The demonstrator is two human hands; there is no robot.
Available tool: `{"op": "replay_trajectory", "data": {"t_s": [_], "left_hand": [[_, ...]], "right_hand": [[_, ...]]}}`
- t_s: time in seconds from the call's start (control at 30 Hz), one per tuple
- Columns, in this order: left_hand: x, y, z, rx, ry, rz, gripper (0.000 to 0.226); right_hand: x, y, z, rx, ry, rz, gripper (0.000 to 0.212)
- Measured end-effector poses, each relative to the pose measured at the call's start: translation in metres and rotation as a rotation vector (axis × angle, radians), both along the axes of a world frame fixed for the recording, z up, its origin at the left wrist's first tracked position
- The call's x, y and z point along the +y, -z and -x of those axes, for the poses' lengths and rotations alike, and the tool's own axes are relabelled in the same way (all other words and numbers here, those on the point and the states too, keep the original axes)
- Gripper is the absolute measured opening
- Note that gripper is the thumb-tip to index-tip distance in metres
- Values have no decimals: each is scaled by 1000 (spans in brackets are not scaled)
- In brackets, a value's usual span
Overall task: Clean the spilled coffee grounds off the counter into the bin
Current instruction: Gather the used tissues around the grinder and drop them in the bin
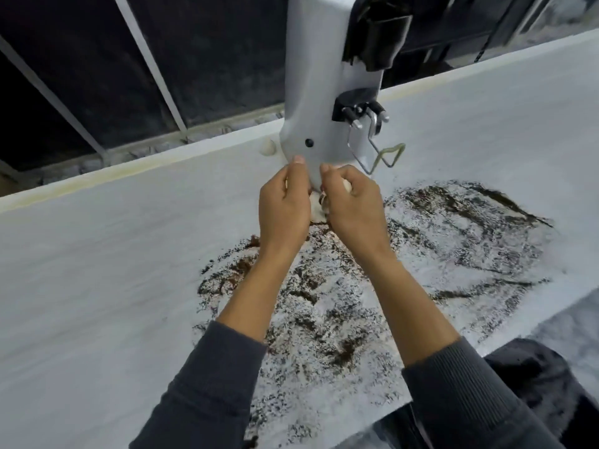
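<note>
Dark brown coffee grounds [327,306] are smeared in a wide patch over the pale counter [97,270], with a second streaked patch [463,228] to the right. My left hand [283,209] and my right hand [355,209] are held close together above the far edge of the spill. Both pinch a small crumpled white wad [318,212], which looks like tissue or cloth with brown stains. The hands are right at the foot of a white appliance [321,92].
The white appliance stands upright at the back of the counter, with a black lever and a bent wire [387,155] sticking out on its right. A small white round thing [267,146] lies by its base. A dark shape [538,387] sits below the counter's front edge at the lower right.
</note>
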State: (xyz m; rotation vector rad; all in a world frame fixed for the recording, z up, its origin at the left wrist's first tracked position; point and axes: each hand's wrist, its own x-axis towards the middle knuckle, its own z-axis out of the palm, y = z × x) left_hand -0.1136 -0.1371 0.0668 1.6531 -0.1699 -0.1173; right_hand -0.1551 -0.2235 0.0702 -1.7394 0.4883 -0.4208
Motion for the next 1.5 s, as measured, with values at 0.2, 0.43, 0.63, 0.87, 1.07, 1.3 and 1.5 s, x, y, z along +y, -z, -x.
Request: {"op": "replay_trajectory", "data": {"t_s": [0.2, 0.43, 0.63, 0.87, 1.07, 1.3, 1.5], "left_hand": [[-50, 4, 138, 28, 94, 97, 49], [-103, 75, 298, 71, 318, -122, 47], [-117, 172, 369, 116, 459, -539, 36], [-91, 185, 379, 24, 466, -900, 43], [-58, 120, 345, -156, 295, -731, 34], [-9, 36, 270, -352, 32, -487, 32], [25, 3, 176, -454, -54, -658, 31]], "right_hand": [[-54, -2, 150, 8, 171, -74, 37], [-112, 69, 321, 196, 467, -99, 39], [-129, 165, 396, 463, 464, -220, 45], [-131, 197, 417, 623, 204, -374, 47], [-120, 134, 384, 349, 128, -135, 22], [-70, 41, 286, 24, -129, 159, 23], [-47, 17, 197, 8, -228, 452, 36]]}}
